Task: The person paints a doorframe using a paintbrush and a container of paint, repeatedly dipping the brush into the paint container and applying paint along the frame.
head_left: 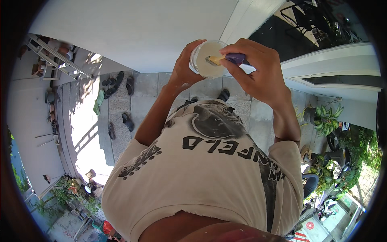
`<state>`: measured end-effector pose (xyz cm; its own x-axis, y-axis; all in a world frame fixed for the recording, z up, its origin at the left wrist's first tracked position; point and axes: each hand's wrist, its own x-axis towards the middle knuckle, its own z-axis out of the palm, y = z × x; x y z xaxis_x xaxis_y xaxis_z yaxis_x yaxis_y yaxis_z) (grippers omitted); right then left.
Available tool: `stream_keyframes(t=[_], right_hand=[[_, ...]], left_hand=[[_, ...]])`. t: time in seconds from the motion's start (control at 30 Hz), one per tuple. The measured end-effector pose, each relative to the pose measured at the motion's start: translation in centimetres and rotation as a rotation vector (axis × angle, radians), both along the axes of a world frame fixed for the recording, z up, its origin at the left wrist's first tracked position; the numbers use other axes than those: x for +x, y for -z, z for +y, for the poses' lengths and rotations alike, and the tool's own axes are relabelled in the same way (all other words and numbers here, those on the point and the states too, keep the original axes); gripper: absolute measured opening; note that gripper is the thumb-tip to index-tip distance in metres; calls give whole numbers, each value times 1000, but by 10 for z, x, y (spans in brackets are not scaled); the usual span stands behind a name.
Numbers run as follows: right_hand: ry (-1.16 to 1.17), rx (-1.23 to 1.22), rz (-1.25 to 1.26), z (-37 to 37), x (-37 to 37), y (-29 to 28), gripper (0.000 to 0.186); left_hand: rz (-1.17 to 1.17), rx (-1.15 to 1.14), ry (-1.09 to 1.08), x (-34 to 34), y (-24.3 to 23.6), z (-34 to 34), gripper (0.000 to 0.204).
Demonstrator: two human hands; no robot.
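Left hand (183, 66) is gripping a round clear container (206, 59) of pale paint, held in the air before a white wall (133, 32). Right hand (258, 68) is clenching a purple-handled brush (225, 59), its bristles resting in the container. Sandals (119, 82) are lying on the tiled floor (147, 86).

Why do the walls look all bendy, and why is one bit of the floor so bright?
Head view: the fisheye lens curves straight edges near the rim, like the white wall, and leaves black corners. Sun hits the tiled floor hard on the left, washing it out, with railing shadows across it. The left hand holding the tub and the right hand with the brush sit in shade, fairly sharp.
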<state>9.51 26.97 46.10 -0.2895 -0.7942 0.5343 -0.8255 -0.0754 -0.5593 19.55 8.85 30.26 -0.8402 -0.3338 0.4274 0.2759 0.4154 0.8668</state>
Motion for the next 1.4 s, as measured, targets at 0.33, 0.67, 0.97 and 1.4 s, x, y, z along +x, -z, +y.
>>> stream_keyframes(t=[0.33, 0.67, 0.97, 1.4], right_hand=[[77, 150, 159, -4, -1, 14, 14], [101, -78, -61, 10, 3, 2, 21], [-81, -134, 192, 21, 14, 16, 32], [-117, -69, 171, 27, 10, 7, 29]], left_hand=[[66, -133, -29, -3, 2, -3, 96], [5, 15, -12, 0, 3, -1, 95], [21, 36, -50, 3, 2, -1, 95], [15, 3, -65, 4, -6, 1, 90]])
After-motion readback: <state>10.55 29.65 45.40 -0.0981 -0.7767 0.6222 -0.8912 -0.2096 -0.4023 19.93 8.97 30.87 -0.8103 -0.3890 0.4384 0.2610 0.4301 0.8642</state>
